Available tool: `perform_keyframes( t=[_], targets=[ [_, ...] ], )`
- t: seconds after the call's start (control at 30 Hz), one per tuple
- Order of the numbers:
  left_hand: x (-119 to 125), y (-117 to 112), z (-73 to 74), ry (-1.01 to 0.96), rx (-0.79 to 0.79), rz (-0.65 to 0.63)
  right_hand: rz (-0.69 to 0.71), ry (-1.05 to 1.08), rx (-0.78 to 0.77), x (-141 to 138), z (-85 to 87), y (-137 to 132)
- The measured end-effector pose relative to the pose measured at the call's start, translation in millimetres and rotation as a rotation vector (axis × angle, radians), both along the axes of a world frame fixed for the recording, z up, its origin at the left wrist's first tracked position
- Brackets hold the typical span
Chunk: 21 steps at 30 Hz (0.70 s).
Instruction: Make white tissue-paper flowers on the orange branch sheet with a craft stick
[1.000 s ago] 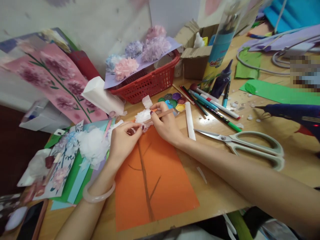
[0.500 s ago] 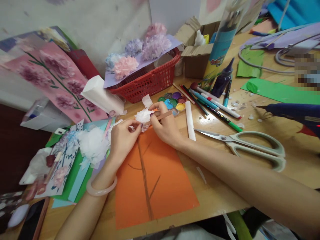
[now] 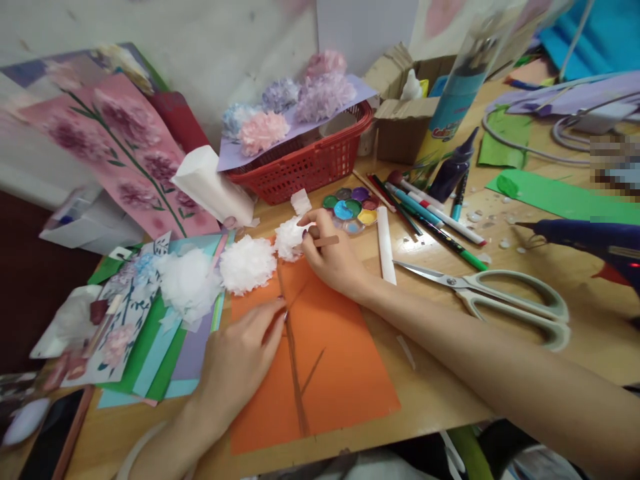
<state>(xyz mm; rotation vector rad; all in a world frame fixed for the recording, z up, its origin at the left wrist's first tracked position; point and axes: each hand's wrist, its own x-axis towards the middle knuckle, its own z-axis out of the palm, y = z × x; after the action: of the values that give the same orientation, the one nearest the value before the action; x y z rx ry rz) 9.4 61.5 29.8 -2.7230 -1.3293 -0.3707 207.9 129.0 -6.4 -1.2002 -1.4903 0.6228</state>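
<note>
Step in hand: as I judge, it is the handling of the small white flower (image 3: 289, 239) at the top of the orange paper (image 3: 350, 373).
Flowers: there are 2 near the hands — the small white flower lies over the paper's upper edge, and the large white flower (image 3: 247, 265) lies to its left, at the upper left corner.
Good way with petals: they look thin, so a light touch at the edge or base is better than pressure from above, which could flatten them.
Good way with paper: it is wise to steady it on a bare part, because rubbing the drawn stem (image 3: 296, 373) may smear it.
Right fingers: they are bent and drawn together, grasping the brown stick (image 3: 327, 241); the tips of the right hand (image 3: 333, 257) are at the small flower's right edge, but whether they press it I am not able to say.
Left fingers: those of the left hand (image 3: 240, 353) are curled, thumb and forefinger nearly meeting beside the drawn stem; whether something thin is between them — this I cannot tell.
Nearby: the paint palette (image 3: 356, 228) is just beyond the right hand.
</note>
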Motion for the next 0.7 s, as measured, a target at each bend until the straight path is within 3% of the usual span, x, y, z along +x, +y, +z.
perform_keyframes(
  t=[0.17, 0.37, 0.7],
  targets=[
    [-1, -6, -5.0, 0.01, 0.031, -0.049, 0.012, 0.065, 0.041, 2, -1.5, -3],
    [5, -7, -0.7, 0.103, -0.094, 0.042, -0.078, 0.159, 0.07, 8, -2.9, -6],
    [7, -6, -6.5, 0.12, -0.208, 0.103, 0.008, 0.076, 0.017, 7, -7.2, -2]
  ],
)
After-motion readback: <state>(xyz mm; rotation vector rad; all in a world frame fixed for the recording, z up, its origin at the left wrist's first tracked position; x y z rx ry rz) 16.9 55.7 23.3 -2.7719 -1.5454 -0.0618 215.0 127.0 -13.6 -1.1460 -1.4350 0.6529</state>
